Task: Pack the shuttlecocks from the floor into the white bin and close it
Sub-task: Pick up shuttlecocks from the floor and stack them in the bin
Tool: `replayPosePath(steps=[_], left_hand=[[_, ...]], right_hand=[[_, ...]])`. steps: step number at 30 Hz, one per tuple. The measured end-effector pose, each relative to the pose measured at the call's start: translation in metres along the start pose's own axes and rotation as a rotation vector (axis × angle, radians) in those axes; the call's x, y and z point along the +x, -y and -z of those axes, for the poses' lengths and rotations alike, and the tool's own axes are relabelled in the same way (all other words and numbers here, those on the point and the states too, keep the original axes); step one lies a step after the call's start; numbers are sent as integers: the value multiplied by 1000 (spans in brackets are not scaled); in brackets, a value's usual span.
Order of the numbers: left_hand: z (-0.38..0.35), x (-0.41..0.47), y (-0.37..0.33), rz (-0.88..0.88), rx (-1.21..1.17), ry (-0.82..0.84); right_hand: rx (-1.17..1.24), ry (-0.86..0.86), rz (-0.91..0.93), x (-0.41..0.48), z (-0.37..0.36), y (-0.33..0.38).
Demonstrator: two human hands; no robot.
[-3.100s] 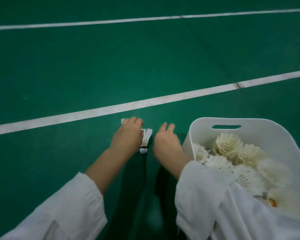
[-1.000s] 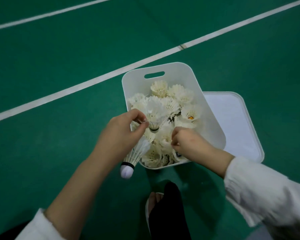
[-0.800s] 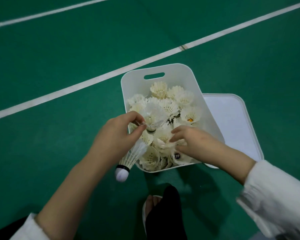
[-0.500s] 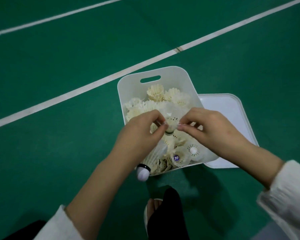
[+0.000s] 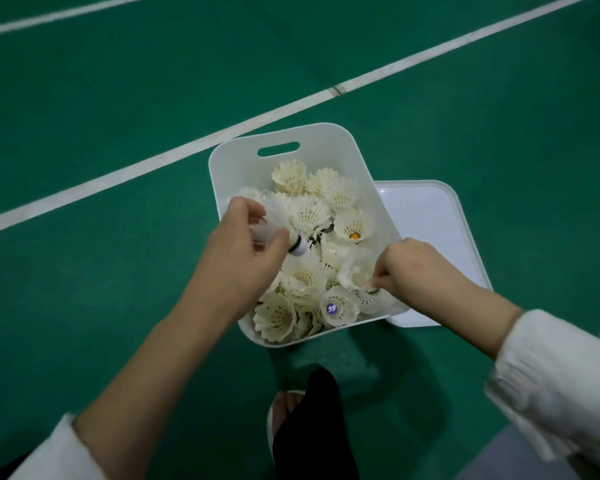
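The white bin [image 5: 326,140] stands on the green court floor, filled with several cream feather shuttlecocks [image 5: 309,213]. My left hand [image 5: 243,251] hovers over the bin's left side and grips one shuttlecock [image 5: 278,230] by its feathers, its white cork pointing right and down into the pile. My right hand [image 5: 413,268] is over the bin's right side and pinches the feather edge of another shuttlecock [image 5: 355,275] lying in the pile. The bin's flat white lid [image 5: 430,223] lies on the floor under the bin's right side.
White court lines [image 5: 153,161] cross the green floor behind the bin. My foot in a black sock and white slipper [image 5: 305,427] is just in front of the bin. White sleeves cover both forearms at the frame's lower corners.
My left hand has swung its shuttlecock from hanging outside the bin's front edge to over the pile, cork now inward. My right hand has moved right and down with a shuttlecock.
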State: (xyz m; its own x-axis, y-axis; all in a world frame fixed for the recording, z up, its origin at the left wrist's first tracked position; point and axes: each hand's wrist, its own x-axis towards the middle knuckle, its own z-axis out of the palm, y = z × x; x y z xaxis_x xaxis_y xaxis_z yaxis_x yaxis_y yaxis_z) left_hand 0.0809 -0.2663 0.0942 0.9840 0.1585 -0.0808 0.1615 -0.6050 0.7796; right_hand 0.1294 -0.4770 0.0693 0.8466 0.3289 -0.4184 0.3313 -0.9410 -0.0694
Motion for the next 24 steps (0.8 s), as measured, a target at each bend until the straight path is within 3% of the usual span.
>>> replayPosePath(steps=[12,15,18,21,24], left_hand=[[12,11,21,-211,246,-64],[18,11,28,-203,256,-71],[18,13,28,-210,236,-72],[10,17,22,-251,215,-63],[4,21,18,-283,221,-48]], right_hand=[[-128,176,42,27,-24,4],[-44,27,37,14,6,8],[312,-199,194,-5,42,31],[432,-188,325,0,49,60],[506,-309,306,18,40,74]])
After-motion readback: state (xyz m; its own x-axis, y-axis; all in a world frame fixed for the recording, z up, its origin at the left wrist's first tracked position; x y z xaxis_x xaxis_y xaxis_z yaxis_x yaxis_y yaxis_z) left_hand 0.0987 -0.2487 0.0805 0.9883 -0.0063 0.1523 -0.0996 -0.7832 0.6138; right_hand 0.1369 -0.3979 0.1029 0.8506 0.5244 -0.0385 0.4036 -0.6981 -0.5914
